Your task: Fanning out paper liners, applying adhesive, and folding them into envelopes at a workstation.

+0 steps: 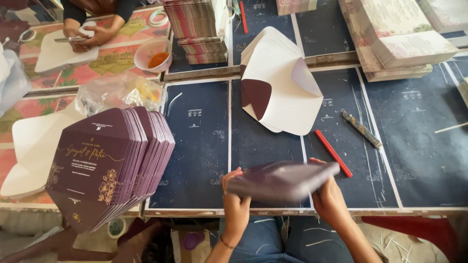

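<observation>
Two hands gripping one dark purple envelope [282,180], blurred, above the near edge of the dark table [200,146]. Purple envelope stack [109,163] leaning at far left. Left hand [236,202] pinching the envelope's left end, fingers curled together. Right hand [329,197] holding its right end, thumb on top. Red pencil [333,153] lying just beyond.

Dark navy surface [200,146] w/ white grid lines, worn wood edge; patterned pink mat [117,58] at left; soft daylight, bare floor below.
</observation>
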